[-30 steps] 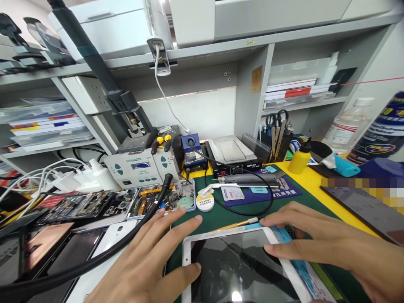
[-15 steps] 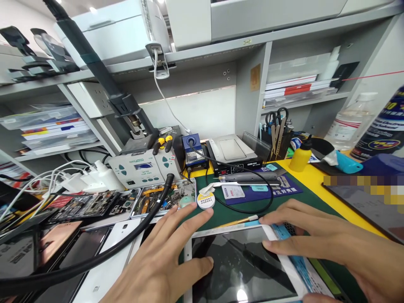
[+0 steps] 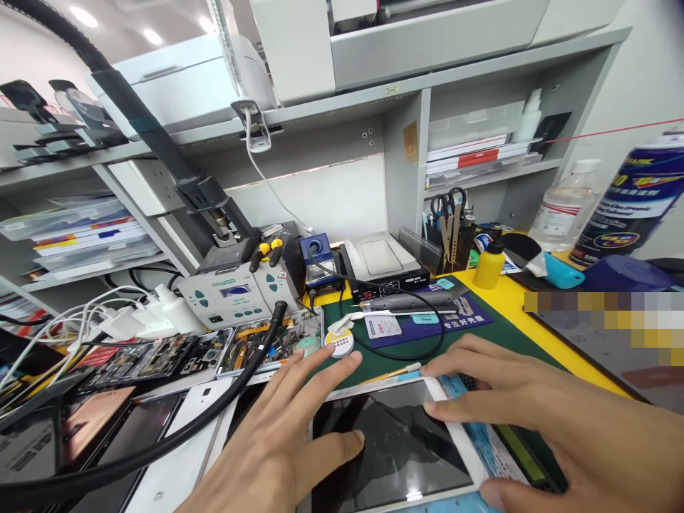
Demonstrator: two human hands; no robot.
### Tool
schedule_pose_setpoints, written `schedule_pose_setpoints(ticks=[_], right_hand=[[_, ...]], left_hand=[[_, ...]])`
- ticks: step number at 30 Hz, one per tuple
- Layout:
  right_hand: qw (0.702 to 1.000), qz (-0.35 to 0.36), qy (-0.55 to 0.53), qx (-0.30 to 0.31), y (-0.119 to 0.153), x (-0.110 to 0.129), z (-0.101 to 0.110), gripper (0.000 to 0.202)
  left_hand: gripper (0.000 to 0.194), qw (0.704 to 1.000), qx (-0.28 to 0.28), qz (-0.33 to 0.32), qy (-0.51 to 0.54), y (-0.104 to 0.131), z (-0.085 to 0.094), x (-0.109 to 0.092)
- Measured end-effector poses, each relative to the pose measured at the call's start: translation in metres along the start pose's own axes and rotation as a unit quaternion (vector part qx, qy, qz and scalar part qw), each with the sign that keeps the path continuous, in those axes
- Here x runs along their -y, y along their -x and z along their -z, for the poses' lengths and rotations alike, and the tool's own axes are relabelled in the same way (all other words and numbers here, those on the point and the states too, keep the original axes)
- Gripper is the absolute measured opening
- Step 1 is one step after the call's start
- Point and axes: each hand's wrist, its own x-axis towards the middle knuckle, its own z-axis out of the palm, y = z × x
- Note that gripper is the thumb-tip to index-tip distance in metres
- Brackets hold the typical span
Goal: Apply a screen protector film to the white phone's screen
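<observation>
A tablet with a white frame and dark glass (image 3: 395,434) lies at the bottom centre, over light blue material. My left hand (image 3: 288,434) rests with spread fingers across its left side, the thumb over the glass. On the right edge of the frame is my right hand (image 3: 513,399), its fingertips at the upper right corner and its thumb near the lower right corner. A thin brush (image 3: 392,374) lies just beyond the tablet's top edge. Near my left fingertips stands a small round tin (image 3: 342,345) with a white tissue on it.
A thick black hose (image 3: 214,410) crosses the left foreground over several phones. Behind are a tray of small parts (image 3: 256,342), a grey soldering station (image 3: 240,296), and a hotplate (image 3: 382,256). A yellow bottle (image 3: 488,267) and a spray can (image 3: 625,203) stand at the right.
The view has shifted, so the bench items appear further left and the shelf lower. Both hands stay on the tablet, with more blue material showing below it.
</observation>
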Motion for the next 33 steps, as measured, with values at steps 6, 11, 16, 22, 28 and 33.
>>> schedule_pose_setpoints(ticks=[6, 11, 16, 22, 28, 33], right_hand=[[0.998, -0.011, 0.012, 0.062, 0.0, -0.004, 0.0, 0.058], [0.996, -0.018, 0.0, 0.091, -0.002, -0.003, 0.002, 0.057], [0.997, -0.014, 0.001, 0.08, -0.004, 0.001, 0.002, 0.055], [0.996, -0.014, 0.0, 0.084, -0.005, 0.003, 0.004, 0.056], [0.996, -0.006, -0.017, 0.083, -0.006, 0.005, 0.007, 0.056], [0.997, -0.005, -0.025, 0.08, -0.007, 0.007, 0.008, 0.054]], left_hand=[[0.039, 1.0, -0.006, 0.018, 0.004, -0.007, -0.002, -0.008], [0.032, 0.998, -0.03, 0.052, -0.007, -0.012, -0.007, -0.018], [0.034, 0.998, -0.013, 0.062, -0.013, -0.015, -0.011, -0.016], [0.045, 0.999, -0.008, 0.047, -0.004, -0.019, -0.012, -0.014], [0.048, 1.0, -0.021, 0.011, -0.004, -0.024, -0.007, -0.017], [0.05, 1.0, -0.03, 0.002, -0.006, -0.027, -0.007, -0.017]])
